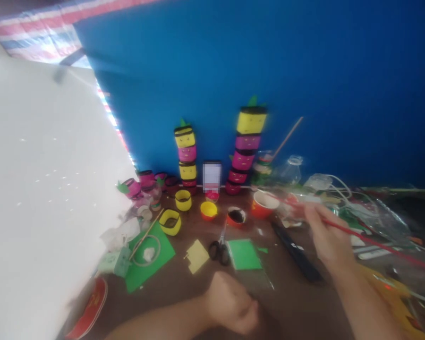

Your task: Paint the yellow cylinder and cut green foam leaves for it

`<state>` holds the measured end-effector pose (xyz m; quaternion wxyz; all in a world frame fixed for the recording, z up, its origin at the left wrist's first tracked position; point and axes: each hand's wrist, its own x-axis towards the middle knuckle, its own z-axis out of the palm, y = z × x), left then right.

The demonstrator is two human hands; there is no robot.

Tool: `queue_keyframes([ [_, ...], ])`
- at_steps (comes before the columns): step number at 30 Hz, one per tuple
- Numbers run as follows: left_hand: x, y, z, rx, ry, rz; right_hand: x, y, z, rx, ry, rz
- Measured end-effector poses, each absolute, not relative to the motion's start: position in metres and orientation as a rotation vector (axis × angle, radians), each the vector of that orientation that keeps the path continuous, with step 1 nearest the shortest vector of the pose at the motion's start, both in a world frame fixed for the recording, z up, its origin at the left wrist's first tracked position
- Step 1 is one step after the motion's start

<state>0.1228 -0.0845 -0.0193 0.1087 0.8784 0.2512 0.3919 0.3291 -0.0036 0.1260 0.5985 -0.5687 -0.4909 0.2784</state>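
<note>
My right hand [326,236] is closed on a long thin red stick [375,243], likely a paintbrush, whose tip points toward an orange cup [264,204]. My left hand [233,304] is curled into a fist low in the middle, resting on the brown table; whether it holds anything is hidden. Black-handled scissors [219,248] lie just beyond it, between a yellow paper scrap [197,255] and a green square [244,254]. The picture is blurred by motion.
Two stacks of yellow and pink painted rings [186,156] [248,146] stand against a blue wall. Small paint pots [208,210] [236,216], a yellow ring [170,222], a green sheet [148,255], a black flat bar [297,257], bottles and plastic clutter fill the table. A white board [38,198] rises on the left.
</note>
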Motion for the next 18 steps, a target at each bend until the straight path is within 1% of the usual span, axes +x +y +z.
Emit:
queue_keyframes([
  [2, 0.123, -0.084, -0.018, 2.576, 0.785, 1.147, 0.336, 0.001, 0.141, -1.473, -1.304, 0.408],
  [5, 0.122, -0.082, -0.015, 2.573, 0.816, 1.180, 0.345, 0.015, 0.153, -1.646, -1.432, 0.264],
  [11, 0.122, -0.081, -0.016, 2.532, 0.830, 1.173, 0.356, 0.052, 0.151, -1.807, -1.545, 0.328],
  [15, 0.122, -0.081, -0.023, 2.552, 0.861, 1.050, 0.358, 0.063, 0.145, -1.830, -1.570, 0.367],
  [18, 0.121, -0.080, -0.027, 2.572, 0.856, 1.004, 0.356, 0.065, 0.139, -1.805, -1.566, 0.338],
])
